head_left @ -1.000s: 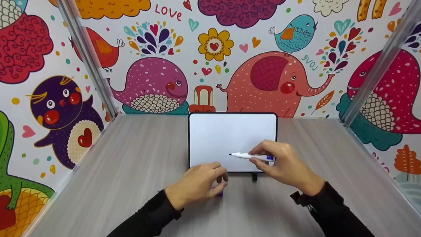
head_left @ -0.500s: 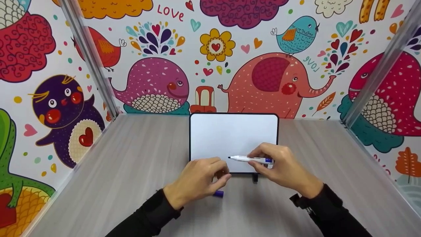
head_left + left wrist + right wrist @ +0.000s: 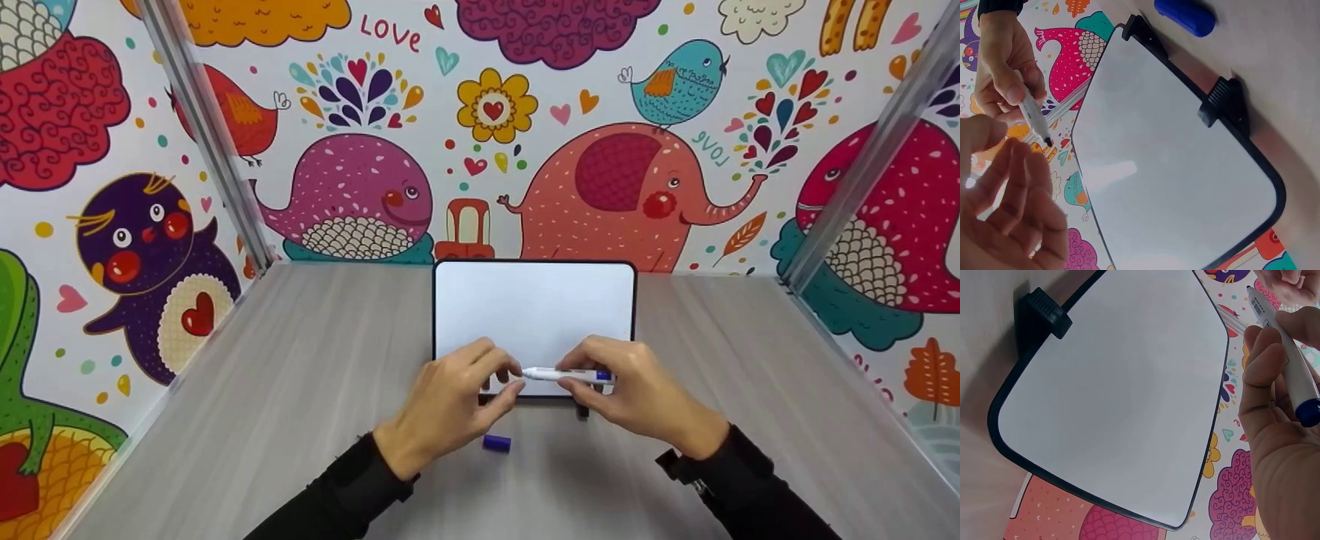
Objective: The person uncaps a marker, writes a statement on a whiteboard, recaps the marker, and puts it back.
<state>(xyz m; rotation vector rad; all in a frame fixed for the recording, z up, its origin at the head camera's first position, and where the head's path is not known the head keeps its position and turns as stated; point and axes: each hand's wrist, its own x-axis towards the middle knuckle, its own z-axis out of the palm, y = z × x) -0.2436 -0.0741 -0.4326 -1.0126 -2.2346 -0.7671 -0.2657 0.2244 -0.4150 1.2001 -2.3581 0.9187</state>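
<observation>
My right hand (image 3: 637, 390) pinches a white whiteboard marker (image 3: 566, 374) between thumb and fingers. The marker lies nearly level, its uncapped dark tip pointing left and its blue end toward my right palm. My left hand (image 3: 454, 394) holds nothing, fingers loosely bent and thumb apart from them, close to the marker's tip. In the left wrist view the tip shows just beyond my left fingers (image 3: 1039, 174). Behind both hands stands a small whiteboard (image 3: 532, 307) with a black frame, its surface unmarked. The blue marker cap (image 3: 496, 443) lies on the table below my left hand.
Black clip-like feet (image 3: 1224, 101) hold up the whiteboard's lower edge. The grey wood-grain table (image 3: 322, 330) runs back to a wall (image 3: 585, 94) printed with cartoon animals. Metal posts (image 3: 206, 142) mark the corners on both sides.
My right hand has lowered and shifted slightly left with the marker, bringing its tip to my left fingers. My left hand has risen off the cap, which now shows fully on the table.
</observation>
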